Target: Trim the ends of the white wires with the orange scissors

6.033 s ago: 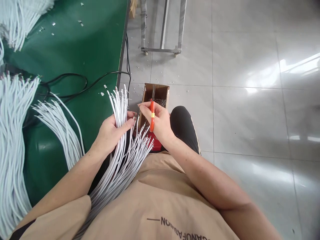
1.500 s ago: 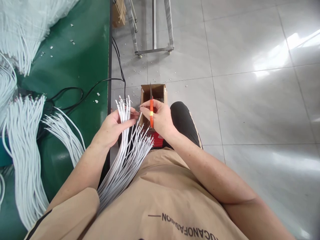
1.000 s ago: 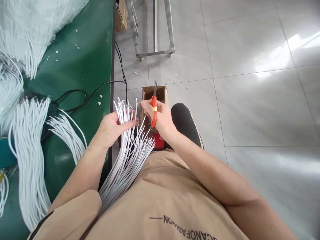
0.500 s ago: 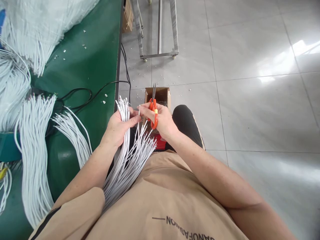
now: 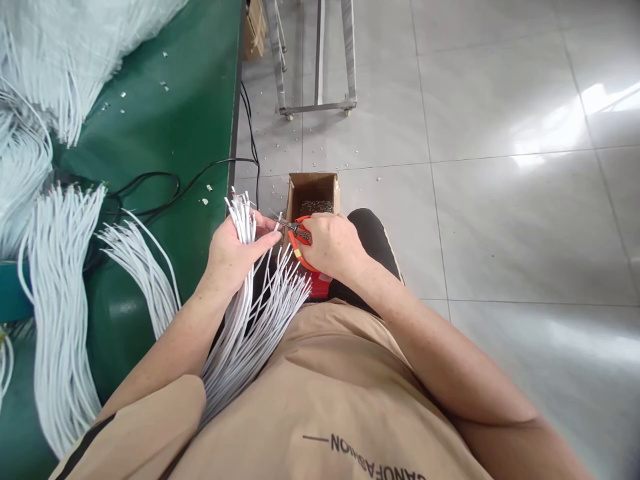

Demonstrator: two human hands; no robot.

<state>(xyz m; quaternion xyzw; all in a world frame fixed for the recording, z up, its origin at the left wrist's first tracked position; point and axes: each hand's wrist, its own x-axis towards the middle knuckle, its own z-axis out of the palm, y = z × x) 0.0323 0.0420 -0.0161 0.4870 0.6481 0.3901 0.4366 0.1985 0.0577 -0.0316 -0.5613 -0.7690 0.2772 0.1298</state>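
Note:
My left hand (image 5: 235,250) is closed around a bundle of white cables (image 5: 245,267), their cut ends sticking up past the fingers. Between its thumb and fingers one single cable end stands apart from the bundle. My right hand (image 5: 333,243) grips small orange-handled scissors (image 5: 299,253), whose dark blades point left and lie at that single cable. Whether the blades touch the cable I cannot tell. More loose white cables (image 5: 283,293) fan out below, across my lap, ends pointing up and right.
A cardboard box (image 5: 313,187) with small scraps inside stands on the floor beyond my hands. The green table (image 5: 165,127) at left carries several cable bundles (image 5: 60,300), a black cord (image 5: 200,172) and scraps. A wheeled metal frame (image 5: 319,107) stands farther off.
The scissors have swung from pointing up and away to pointing left, with the blades now at the single cable. My right fingers have let go of that cable and closed round the handles.

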